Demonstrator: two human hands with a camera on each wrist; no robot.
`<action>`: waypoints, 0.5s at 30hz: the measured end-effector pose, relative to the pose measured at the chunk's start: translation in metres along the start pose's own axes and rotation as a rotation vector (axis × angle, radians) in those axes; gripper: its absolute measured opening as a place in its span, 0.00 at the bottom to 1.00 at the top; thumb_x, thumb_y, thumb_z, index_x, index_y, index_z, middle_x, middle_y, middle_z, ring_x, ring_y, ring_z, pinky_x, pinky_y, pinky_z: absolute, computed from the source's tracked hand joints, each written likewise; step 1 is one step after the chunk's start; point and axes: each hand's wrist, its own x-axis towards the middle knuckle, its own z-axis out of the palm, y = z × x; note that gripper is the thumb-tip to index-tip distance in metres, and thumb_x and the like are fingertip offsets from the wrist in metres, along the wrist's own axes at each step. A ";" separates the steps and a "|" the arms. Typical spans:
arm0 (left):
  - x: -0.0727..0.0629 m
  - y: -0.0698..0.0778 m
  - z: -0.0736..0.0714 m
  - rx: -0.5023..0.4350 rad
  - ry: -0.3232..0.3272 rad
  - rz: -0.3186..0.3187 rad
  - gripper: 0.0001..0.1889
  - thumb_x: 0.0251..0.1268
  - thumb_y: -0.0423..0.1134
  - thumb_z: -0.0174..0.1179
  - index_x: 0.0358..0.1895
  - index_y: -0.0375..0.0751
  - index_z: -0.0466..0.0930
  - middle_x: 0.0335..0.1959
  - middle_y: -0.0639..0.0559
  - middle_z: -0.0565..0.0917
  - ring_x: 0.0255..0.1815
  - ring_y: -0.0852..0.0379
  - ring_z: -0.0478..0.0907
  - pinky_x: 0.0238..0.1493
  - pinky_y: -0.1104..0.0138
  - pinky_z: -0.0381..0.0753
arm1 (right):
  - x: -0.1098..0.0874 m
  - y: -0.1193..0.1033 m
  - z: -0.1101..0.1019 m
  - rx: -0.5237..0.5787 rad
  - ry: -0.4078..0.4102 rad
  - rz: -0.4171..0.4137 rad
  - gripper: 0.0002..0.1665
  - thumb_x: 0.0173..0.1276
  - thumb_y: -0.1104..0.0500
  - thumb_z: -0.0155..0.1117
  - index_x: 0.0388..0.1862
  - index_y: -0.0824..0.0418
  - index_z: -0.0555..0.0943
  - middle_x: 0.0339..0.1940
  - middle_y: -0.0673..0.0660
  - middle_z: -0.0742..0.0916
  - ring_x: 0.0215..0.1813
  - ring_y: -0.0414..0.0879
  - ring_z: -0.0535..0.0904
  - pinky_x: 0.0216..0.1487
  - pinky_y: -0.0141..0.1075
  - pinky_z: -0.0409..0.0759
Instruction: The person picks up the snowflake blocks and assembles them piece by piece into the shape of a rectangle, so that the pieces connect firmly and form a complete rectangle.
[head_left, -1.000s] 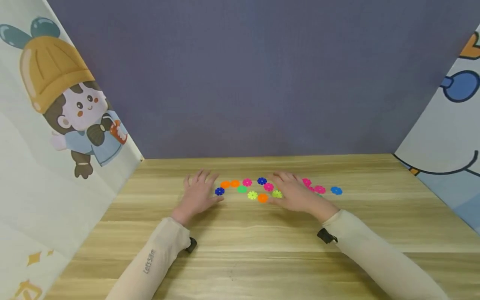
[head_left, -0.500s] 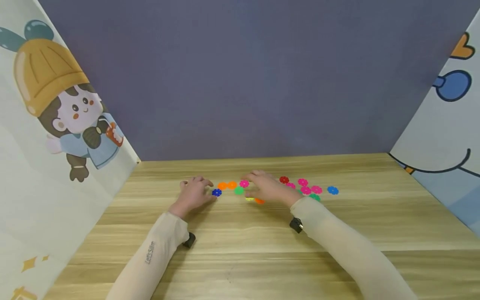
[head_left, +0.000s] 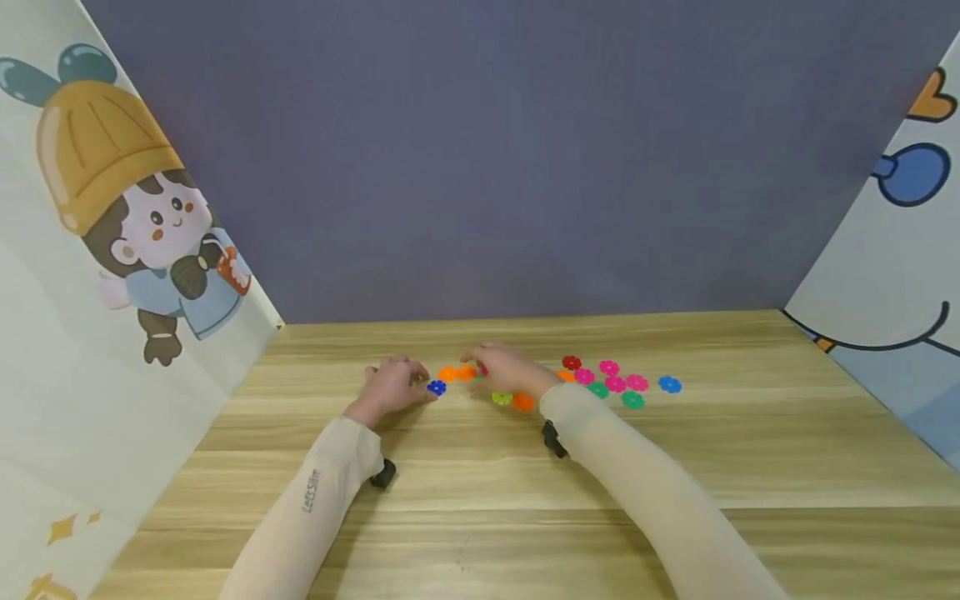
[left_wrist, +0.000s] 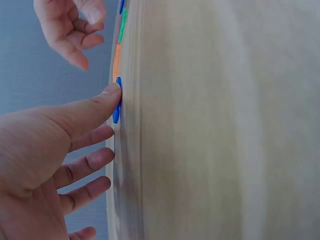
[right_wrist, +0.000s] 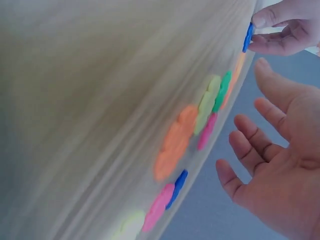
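Small flower-shaped plastic discs lie flat on the wooden table. In the head view my left hand (head_left: 387, 389) is beside a dark blue disc (head_left: 437, 388), thumb and fingers spread at its edge; the left wrist view shows the thumb (left_wrist: 100, 102) overlapping that blue disc (left_wrist: 117, 107), and contact is unclear. My right hand (head_left: 508, 371) hovers over the discs just right of an orange disc (head_left: 467, 372), its fingers apart in the right wrist view and holding nothing. It partly hides a pink disc and a green disc. A yellow-green disc (head_left: 502, 400) and another orange disc (head_left: 523, 402) lie below it.
Right of the right forearm lie a red disc (head_left: 572, 363), several pink discs, green discs (head_left: 633, 401) and a lighter blue disc (head_left: 670, 384). A grey-blue panel (head_left: 525, 167) rises behind the table (head_left: 465, 533); cartoon-printed walls flank it.
My right hand has moved left across the discs, uncovering those on the right. My left hand stays by the dark blue disc, its fingers drawn in more than before.
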 end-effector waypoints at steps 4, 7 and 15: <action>0.002 -0.001 0.000 -0.020 -0.004 -0.019 0.18 0.56 0.50 0.74 0.46 0.44 0.87 0.44 0.45 0.84 0.49 0.42 0.77 0.55 0.36 0.63 | 0.013 -0.004 0.004 0.043 -0.009 0.022 0.31 0.69 0.53 0.69 0.68 0.59 0.74 0.52 0.58 0.81 0.53 0.50 0.76 0.54 0.43 0.79; 0.004 -0.001 0.001 -0.033 -0.001 -0.018 0.16 0.56 0.50 0.74 0.44 0.47 0.88 0.43 0.46 0.84 0.48 0.44 0.78 0.54 0.38 0.63 | 0.021 -0.008 0.005 0.044 -0.002 0.048 0.29 0.71 0.54 0.68 0.68 0.60 0.75 0.55 0.59 0.81 0.56 0.53 0.75 0.58 0.46 0.77; 0.009 -0.001 0.002 -0.055 0.008 -0.010 0.13 0.55 0.48 0.74 0.42 0.49 0.89 0.44 0.47 0.85 0.48 0.44 0.79 0.54 0.35 0.63 | 0.033 -0.013 0.010 -0.061 -0.008 0.089 0.25 0.73 0.52 0.63 0.67 0.54 0.78 0.66 0.56 0.79 0.69 0.57 0.69 0.67 0.54 0.71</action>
